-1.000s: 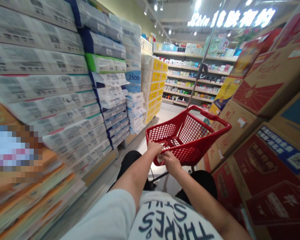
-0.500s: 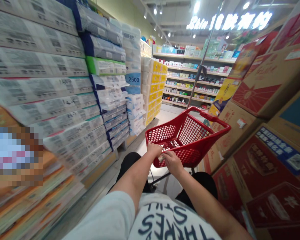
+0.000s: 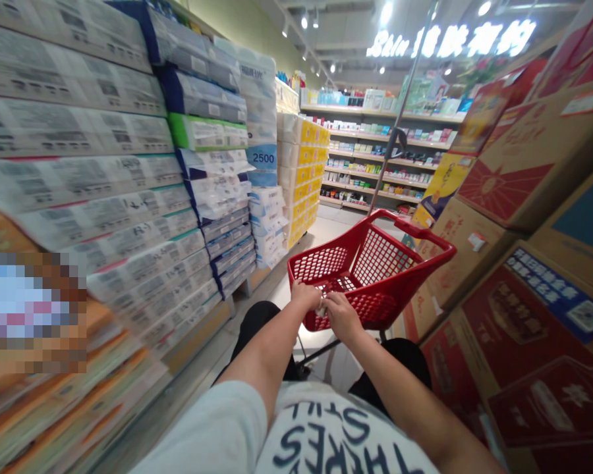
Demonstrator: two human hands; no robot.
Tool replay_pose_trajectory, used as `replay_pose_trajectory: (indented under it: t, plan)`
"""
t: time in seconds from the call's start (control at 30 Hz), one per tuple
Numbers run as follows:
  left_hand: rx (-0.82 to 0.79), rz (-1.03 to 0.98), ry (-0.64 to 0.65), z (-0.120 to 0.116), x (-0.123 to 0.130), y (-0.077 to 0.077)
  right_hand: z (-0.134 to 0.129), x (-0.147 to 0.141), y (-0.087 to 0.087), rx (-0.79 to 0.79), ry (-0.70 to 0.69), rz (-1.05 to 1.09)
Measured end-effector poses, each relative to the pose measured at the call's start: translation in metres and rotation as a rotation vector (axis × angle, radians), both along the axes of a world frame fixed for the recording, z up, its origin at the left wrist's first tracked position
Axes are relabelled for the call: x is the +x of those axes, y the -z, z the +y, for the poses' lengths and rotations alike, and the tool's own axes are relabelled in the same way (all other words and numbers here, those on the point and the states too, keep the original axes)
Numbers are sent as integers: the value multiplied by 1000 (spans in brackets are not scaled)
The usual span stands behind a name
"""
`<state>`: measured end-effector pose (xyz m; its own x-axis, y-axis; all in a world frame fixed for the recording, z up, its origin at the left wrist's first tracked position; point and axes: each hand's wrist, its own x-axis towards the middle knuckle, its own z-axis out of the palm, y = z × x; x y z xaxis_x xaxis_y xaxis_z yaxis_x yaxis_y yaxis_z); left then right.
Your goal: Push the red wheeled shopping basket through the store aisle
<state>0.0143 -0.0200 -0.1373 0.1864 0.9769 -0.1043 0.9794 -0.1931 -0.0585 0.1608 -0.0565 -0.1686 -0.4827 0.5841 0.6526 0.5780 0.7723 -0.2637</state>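
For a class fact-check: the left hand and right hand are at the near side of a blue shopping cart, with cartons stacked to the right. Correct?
Not quite: the head view shows a red shopping cart, not blue. The left hand and right hand are at its near side, with cartons stacked to the right.

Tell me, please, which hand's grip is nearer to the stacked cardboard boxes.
Right. The right grip is at the red cart, left of the cardboard boxes; the left grip is beside it, farther left.
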Motion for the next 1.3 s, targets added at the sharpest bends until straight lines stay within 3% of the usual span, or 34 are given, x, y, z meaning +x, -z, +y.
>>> replay_pose_trajectory:
  t: [0.5,0.67,0.8,1.0,1.17,1.3]
  plan:
    - [34,-27,9,0,-2,4,6,-1,-19,-62,125,-62]
    - [38,-62,-19,3,-3,9,11,1,-19,-181,232,-229]
    - [40,-87,-5,4,-2,11,22,22,-22,-231,274,-302]
    - [33,-114,-2,2,-2,6,36,57,-34,-307,544,-268]
    - [36,-142,-57,2,10,-5,28,48,-37,-307,582,-282]
    - [22,-260,67,5,31,-5,22,46,-33,-278,567,-280]
